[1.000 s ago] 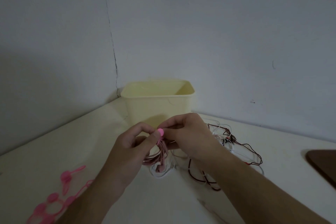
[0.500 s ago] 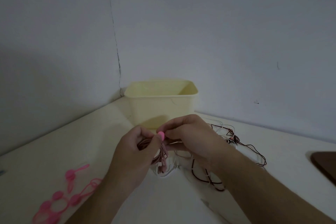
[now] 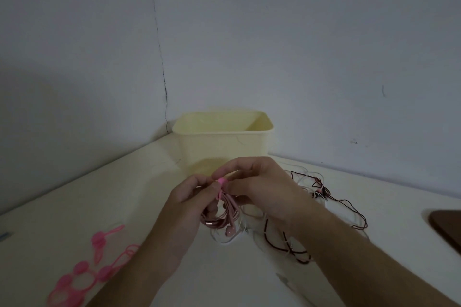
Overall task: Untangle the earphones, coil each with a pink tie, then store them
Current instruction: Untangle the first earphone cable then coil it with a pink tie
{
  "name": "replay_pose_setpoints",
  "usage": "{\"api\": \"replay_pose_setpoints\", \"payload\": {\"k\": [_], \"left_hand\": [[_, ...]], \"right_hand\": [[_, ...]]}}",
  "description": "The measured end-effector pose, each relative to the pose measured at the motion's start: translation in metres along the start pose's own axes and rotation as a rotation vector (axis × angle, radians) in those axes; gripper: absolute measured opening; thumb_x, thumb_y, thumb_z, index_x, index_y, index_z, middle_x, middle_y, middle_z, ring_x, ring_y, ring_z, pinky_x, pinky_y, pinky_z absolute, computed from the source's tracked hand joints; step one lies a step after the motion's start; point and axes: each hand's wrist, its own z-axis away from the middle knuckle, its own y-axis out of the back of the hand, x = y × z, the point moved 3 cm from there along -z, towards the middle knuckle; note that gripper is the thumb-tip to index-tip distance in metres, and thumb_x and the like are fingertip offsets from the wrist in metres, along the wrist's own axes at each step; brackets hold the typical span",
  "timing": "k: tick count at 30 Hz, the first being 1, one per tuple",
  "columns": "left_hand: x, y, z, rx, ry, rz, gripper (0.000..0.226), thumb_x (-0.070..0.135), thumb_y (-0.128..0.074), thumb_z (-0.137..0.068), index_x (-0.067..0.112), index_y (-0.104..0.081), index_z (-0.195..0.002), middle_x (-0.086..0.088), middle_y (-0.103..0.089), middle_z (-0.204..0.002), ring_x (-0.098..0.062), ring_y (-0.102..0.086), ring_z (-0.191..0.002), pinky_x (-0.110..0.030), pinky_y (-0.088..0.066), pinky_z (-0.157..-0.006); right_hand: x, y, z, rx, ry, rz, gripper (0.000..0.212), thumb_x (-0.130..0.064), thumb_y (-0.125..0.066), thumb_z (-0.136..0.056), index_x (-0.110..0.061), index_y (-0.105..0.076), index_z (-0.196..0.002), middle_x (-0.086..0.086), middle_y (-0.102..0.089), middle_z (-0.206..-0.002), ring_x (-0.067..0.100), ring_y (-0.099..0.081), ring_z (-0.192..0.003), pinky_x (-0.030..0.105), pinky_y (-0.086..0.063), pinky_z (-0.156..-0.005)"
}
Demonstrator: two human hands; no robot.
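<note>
A coiled pink earphone (image 3: 225, 215) hangs between my hands just above the table, with a pink tie (image 3: 221, 181) wrapped round its top. My left hand (image 3: 192, 202) pinches the coil from the left, and my right hand (image 3: 259, 187) pinches the tie's round head from the right. Behind and under my right wrist lies a tangle of white and dark red earphones (image 3: 324, 207). A pale yellow bin (image 3: 224, 147) stands open just beyond my hands, in the corner of the table.
Several spare pink ties (image 3: 84, 269) lie at the table's front left. A dark brown object (image 3: 446, 227) sits at the right edge. Grey walls close off the back and left side.
The tie's head has gone from sticking up between my fingers to sitting snug on the coil's top. The view has shifted a little, and both hands kept their hold.
</note>
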Motion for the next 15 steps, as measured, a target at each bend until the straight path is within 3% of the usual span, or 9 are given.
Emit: {"api": "replay_pose_setpoints", "payload": {"k": [3, 8, 11, 15], "left_hand": [[0.0010, 0.0009, -0.0004, -0.032, 0.016, 0.066, 0.026, 0.028, -0.075, -0.089, 0.002, -0.069, -0.089, -0.020, -0.061, -0.081, -0.025, -0.054, -0.076, -0.037, -0.040, -0.069], [-0.0014, 0.0034, -0.0005, -0.098, 0.025, 0.085, 0.030, 0.032, -0.069, -0.087, 0.003, -0.071, -0.096, -0.041, -0.063, -0.092, -0.032, -0.057, -0.068, -0.039, -0.045, -0.060], [-0.0010, 0.0025, -0.0008, -0.113, 0.029, 0.112, 0.031, 0.028, -0.070, -0.086, -0.001, -0.069, -0.097, -0.045, -0.054, -0.086, -0.031, -0.049, -0.065, -0.042, -0.044, -0.060], [0.0029, 0.0036, -0.0005, -0.141, 0.121, 0.254, 0.037, 0.026, -0.073, -0.084, -0.007, -0.064, -0.096, -0.048, -0.034, -0.083, -0.030, -0.039, -0.062, -0.034, -0.046, -0.049]], "right_hand": [[0.0009, 0.0001, -0.0002, -0.019, -0.001, 0.002, 0.013, 0.008, -0.069, -0.094, 0.005, -0.076, -0.104, 0.028, -0.076, -0.094, 0.030, -0.073, -0.079, 0.037, -0.063, -0.077], [0.0001, 0.0038, -0.0024, 0.017, 0.043, 0.064, 0.005, 0.004, -0.071, -0.096, 0.005, -0.076, -0.099, 0.028, -0.077, -0.094, 0.026, -0.075, -0.076, 0.035, -0.063, -0.073], [-0.0009, 0.0059, -0.0031, 0.036, 0.056, 0.075, 0.005, 0.007, -0.072, -0.094, 0.007, -0.074, -0.098, 0.021, -0.075, -0.086, 0.022, -0.073, -0.071, 0.032, -0.063, -0.069], [-0.0031, 0.0051, -0.0025, -0.007, 0.071, 0.044, 0.008, 0.011, -0.070, -0.093, 0.005, -0.074, -0.095, 0.017, -0.073, -0.083, 0.022, -0.071, -0.072, 0.028, -0.059, -0.066]]}}
